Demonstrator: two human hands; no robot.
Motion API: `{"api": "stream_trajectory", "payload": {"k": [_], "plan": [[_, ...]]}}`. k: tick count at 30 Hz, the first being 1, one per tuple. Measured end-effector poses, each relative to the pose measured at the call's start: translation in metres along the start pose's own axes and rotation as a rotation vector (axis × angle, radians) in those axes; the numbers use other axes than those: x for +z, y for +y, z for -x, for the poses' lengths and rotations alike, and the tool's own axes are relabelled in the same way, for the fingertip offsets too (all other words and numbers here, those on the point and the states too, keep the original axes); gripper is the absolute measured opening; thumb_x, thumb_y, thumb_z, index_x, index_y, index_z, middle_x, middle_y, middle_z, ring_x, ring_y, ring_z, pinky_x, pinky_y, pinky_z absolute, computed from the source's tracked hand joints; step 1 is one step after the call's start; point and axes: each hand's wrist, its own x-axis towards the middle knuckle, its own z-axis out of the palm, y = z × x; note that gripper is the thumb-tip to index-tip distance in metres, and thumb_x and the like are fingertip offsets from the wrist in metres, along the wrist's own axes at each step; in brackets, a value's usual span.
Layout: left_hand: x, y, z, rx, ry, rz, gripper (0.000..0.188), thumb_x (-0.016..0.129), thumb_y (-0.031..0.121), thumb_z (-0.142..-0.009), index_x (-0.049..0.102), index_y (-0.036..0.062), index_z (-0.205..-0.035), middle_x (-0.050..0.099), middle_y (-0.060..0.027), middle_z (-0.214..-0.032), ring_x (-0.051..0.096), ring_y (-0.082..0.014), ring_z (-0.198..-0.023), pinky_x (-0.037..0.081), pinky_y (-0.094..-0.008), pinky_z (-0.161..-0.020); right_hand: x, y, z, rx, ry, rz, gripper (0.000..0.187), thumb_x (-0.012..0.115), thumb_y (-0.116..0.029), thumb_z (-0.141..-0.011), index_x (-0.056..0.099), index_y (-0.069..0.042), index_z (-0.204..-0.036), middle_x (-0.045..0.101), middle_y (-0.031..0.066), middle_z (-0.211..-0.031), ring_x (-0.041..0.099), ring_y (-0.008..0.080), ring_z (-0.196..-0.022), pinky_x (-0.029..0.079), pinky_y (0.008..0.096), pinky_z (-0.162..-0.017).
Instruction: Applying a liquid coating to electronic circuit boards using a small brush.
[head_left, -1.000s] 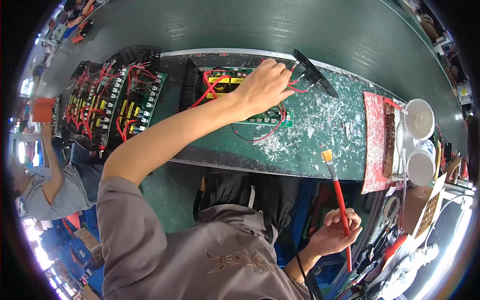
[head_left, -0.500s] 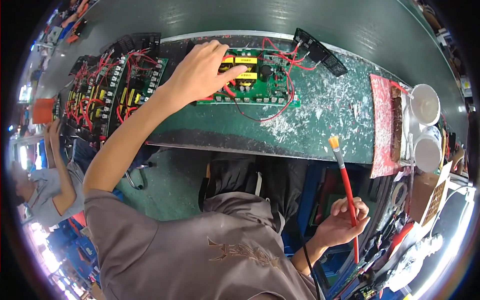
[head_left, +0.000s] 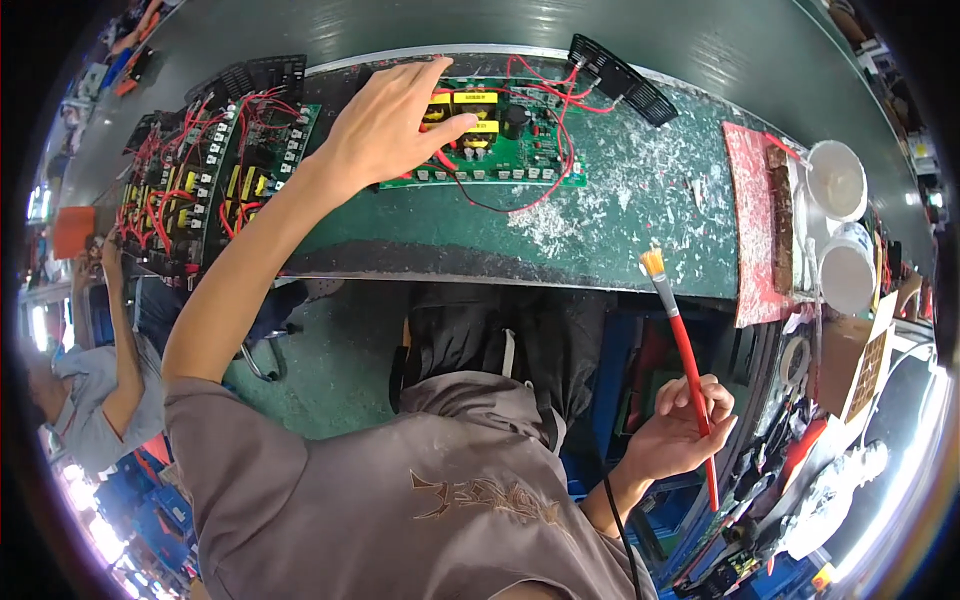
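Note:
A green circuit board lies on the bench, carrying yellow-banded transformers and loose red wires. Over its left end spreads my left hand, fingers stretched toward the far edge and thumb apart, the thumb tip over the transformers. Whatever lies under the palm is hidden. Red wires run from the board's right side to a black perforated panel. To the right, in front of the bench edge, my right hand holds a red-handled brush between thumb and fingers. Its pale bristles point up toward the bench, touching nothing.
More wired circuit boards stand close together at the left. On the right are a red, white-flecked mat, a brown bar and two white cups. A cardboard box sits nearer. Another person works at far left.
The view has shifted, so the bench appears higher. My left fingers have straightened somewhat over the board, which stays in place. My right hand keeps the brush in nearly the same pose.

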Motion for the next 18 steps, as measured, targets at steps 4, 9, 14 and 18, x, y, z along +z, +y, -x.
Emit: {"api": "stream_trajectory", "payload": {"k": [4,9,14,18], "plan": [[-0.009,0.005,-0.01,-0.155,-0.255,0.048,0.07,0.057,0.054,-0.087,0.055,-0.0093,-0.118,0.059,-0.0221,-0.117,0.056,-0.0362,-0.109,0.044,-0.0411,-0.096,-0.012,-0.002,0.003,0.008,-0.103,-0.035,0.044,0.034,-0.041,-0.101,0.055,-0.003,-0.094,0.047,0.0076,-0.08,0.042,0.0144,-0.056,0.032,0.0259,-0.049],[-0.006,0.003,-0.002,0.016,-0.169,-0.012,0.074,0.061,0.054,-0.085,0.053,-0.0094,-0.122,0.055,-0.0233,-0.125,0.05,-0.0363,-0.119,0.039,-0.0414,-0.103,-0.015,0.0,0.006,-0.002,-0.072,-0.05,0.045,0.033,-0.041,-0.1,0.053,-0.001,-0.095,0.044,0.0078,-0.076,0.043,0.0148,-0.055,0.033,0.026,-0.048],[-0.008,0.03,-0.005,0.088,-0.236,0.019,0.091,0.064,0.063,-0.077,0.046,-0.0076,-0.131,0.044,-0.0224,-0.138,0.04,-0.0371,-0.131,0.032,-0.0439,-0.11,-0.012,0.0,0.007,-0.002,-0.075,-0.043,0.045,0.033,-0.041,-0.1,0.053,-0.001,-0.094,0.044,0.0078,-0.075,0.043,0.0149,-0.055,0.034,0.0258,-0.046],[0.0,0.037,-0.006,0.088,-0.185,-0.067,0.095,0.064,0.067,-0.073,0.045,-0.0048,-0.132,0.051,-0.0197,-0.127,0.048,-0.0346,-0.12,0.036,-0.0455,-0.103,-0.015,0.001,0.006,0.002,-0.096,-0.032,0.045,0.032,-0.041,-0.101,0.053,-0.002,-0.094,0.044,0.0076,-0.074,0.043,0.015,-0.054,0.034,0.0258,-0.046]]}}
